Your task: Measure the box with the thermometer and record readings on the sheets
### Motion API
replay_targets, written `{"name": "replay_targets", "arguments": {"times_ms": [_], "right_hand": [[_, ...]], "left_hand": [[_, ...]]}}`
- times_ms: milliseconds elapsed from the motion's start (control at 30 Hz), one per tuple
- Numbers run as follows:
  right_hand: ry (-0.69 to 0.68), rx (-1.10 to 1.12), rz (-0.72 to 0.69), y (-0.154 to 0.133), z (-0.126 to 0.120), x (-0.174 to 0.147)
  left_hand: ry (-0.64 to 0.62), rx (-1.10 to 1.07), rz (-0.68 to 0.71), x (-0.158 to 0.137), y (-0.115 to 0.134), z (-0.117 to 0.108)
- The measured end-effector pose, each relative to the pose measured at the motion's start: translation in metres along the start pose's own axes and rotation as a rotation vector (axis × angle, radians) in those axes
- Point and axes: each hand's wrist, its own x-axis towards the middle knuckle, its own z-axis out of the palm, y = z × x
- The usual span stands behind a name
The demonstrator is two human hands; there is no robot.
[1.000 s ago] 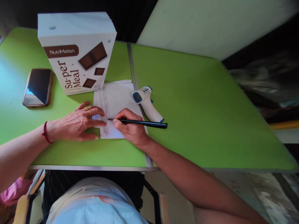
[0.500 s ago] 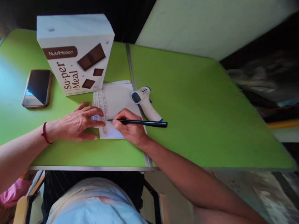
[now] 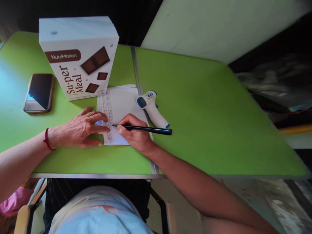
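Note:
My right hand (image 3: 136, 133) grips a black pen (image 3: 153, 130), its tip at the lines of small handwriting on a white sheet of paper (image 3: 124, 104). The pen's back end slants out to the right over the table. Spread fingers of my left hand (image 3: 83, 128) rest on the sheet's left edge, and the palm lies on the table; a ring and a red wrist string show on it. Just right of the paper's upper corner lies a white and blue infrared thermometer (image 3: 154, 110), partly over the sheet.
A tall white NutriMotion box (image 3: 83, 65) stands behind the paper, close to its upper left corner. Further left lies a phone (image 3: 39, 92). The green table (image 3: 207, 113) has a grey seam (image 3: 136, 71) running front to back, and a wall rises behind it.
The pen's back end has shifted slightly left and down while its tip stays at the writing. My left hand keeps its place.

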Motion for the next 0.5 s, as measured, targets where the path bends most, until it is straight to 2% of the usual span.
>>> {"name": "replay_targets", "arguments": {"times_ms": [500], "right_hand": [[0.056, -0.002, -0.044, 0.0049, -0.0016, 0.0007]], "left_hand": [[0.007, -0.002, -0.004, -0.0004, 0.0003, 0.0003]]}}
